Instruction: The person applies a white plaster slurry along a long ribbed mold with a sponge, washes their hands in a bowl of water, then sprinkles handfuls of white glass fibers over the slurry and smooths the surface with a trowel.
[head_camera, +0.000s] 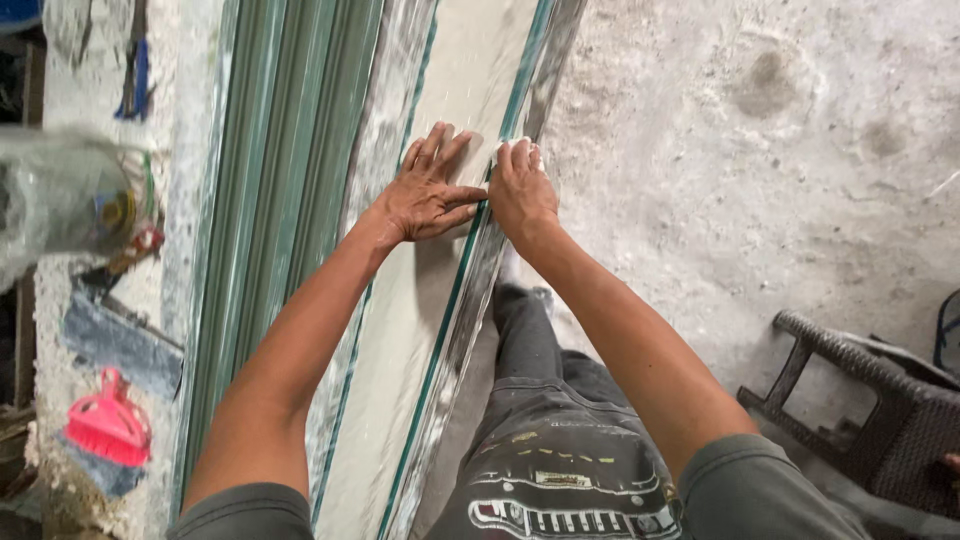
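Both hands meet at the near edge of a long glass sheet that runs from the bottom of the view up and away. Lying flat on the glass face, the left hand has its fingers spread and its thumb pointing toward the edge. Just beside it the right hand is curled over that edge, closed on a small white cloth that peeks out above the knuckles; the two hands almost touch at the thumb. The sheet looks pale and milky on its face, with a thin green line along its cut edge and a shiny, reflective band beside that. To the left of the sheet stand more green-edged panes, stacked close against one another, so little room is left on that side. To the right the concrete floor is open and grey, stained in spots, giving free space beyond the edge. A dark woven stool sits at the lower right, well apart from the hands. At the far left, on a rough whitish surface, lie a pink brush and a blurred clear plastic bottle. The person's dark trousers show beneath the right forearm, close beside the sheet's edge.
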